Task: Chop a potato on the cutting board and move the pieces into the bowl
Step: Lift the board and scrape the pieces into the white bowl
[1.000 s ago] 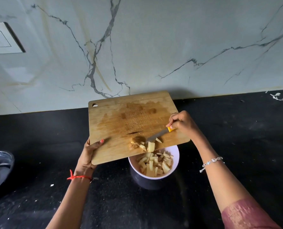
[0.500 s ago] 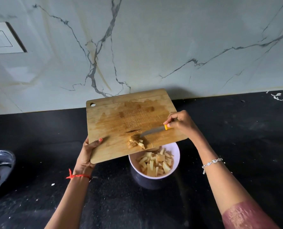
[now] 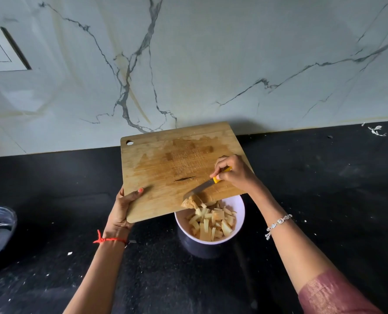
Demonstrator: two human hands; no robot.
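one step left by my read: clear the last clump off the board.

the black tabletop [image 3: 324, 189] carries the bowl. the cutting board [image 3: 166, 159] is lifted off it and tilted down toward the person, its low edge hanging over the rim of the bowl [image 3: 239, 208]. the bowl sits right under that edge.

the left hand [image 3: 123, 207] grips the board's near left corner, thumb on top. the right hand [image 3: 233, 173] is wrapped round the yellow handle of the knife [image 3: 200, 189], with the blade lying low on the wood and its tip against the clump.

most potato pieces [image 3: 211, 225] are in the bowl. the last clump [image 3: 189, 203] sits at the board's low edge, above the bowl.

how to do it well:
- keep the low edge inside the rim, not beside it, so nothing lands on the tabletop.
- push with the flat of the blade in a short stroke down the slope toward the bowl's middle.
- the wood looks wet, so the clump may stick. a bit more tilt should help.
- a one-corner grip is weak, and too steep a tilt could twist the board.
- keep the blade well away from the left thumb.
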